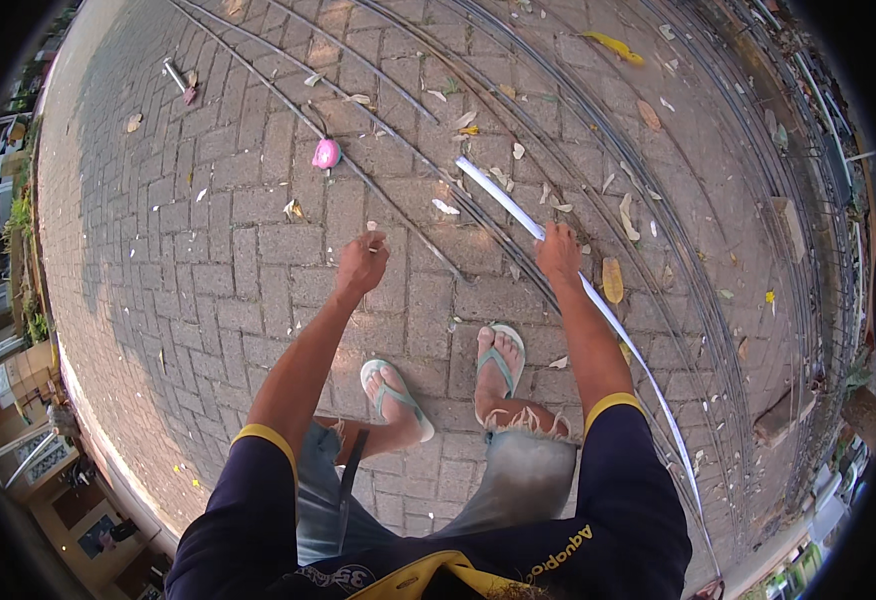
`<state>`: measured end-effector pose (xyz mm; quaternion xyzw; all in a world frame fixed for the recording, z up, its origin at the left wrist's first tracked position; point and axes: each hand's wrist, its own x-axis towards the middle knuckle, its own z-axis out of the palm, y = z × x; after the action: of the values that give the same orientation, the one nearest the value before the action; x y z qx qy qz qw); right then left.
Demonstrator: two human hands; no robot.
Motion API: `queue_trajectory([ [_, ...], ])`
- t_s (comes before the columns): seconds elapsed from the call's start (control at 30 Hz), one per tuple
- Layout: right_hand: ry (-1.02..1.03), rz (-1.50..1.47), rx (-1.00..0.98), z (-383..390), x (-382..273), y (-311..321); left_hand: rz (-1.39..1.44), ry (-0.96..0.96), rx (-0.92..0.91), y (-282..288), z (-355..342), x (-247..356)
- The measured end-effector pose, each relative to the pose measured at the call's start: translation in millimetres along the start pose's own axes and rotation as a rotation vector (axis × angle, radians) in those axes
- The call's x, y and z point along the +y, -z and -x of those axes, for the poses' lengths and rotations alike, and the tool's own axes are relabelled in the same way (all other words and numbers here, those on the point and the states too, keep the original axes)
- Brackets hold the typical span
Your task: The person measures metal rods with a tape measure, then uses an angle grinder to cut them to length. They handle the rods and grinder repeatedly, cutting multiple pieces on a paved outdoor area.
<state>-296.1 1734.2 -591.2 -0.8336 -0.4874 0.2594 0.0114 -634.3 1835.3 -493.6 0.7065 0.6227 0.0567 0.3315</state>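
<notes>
My right hand (558, 252) is closed around a long, thin white strip (498, 196). One end of the strip points forward past my fist. Its other part runs back beside my right arm and bends toward the lower right. My left hand (361, 264) is held out in front with its fingers curled together. A small pale spot shows at its fingertips, but I cannot make out what it is. Beyond that hand, a round pink object like a tape measure (326, 153) lies by a thin metal rod (388, 204).
Several long dark rods (578, 130) stretch over the brick paving (218, 250), with more bundled along the right side. A short metal tool with a reddish end (177, 78) lies at the far left. A yellow object (613, 46) and dry leaves are scattered around. My sandalled feet stand below my hands.
</notes>
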Motion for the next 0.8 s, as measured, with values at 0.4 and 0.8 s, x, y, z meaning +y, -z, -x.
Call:
queue_trajectory([
  [0.4,0.302,-0.190,0.188,10.0,31.9,-20.9,0.057,-0.333,-0.243,-72.6,-180.9,52.7],
  [0.8,0.110,-0.353,0.251,49.4,16.8,-67.1,0.607,-0.019,-0.390,-113.7,-158.1,-16.3],
])
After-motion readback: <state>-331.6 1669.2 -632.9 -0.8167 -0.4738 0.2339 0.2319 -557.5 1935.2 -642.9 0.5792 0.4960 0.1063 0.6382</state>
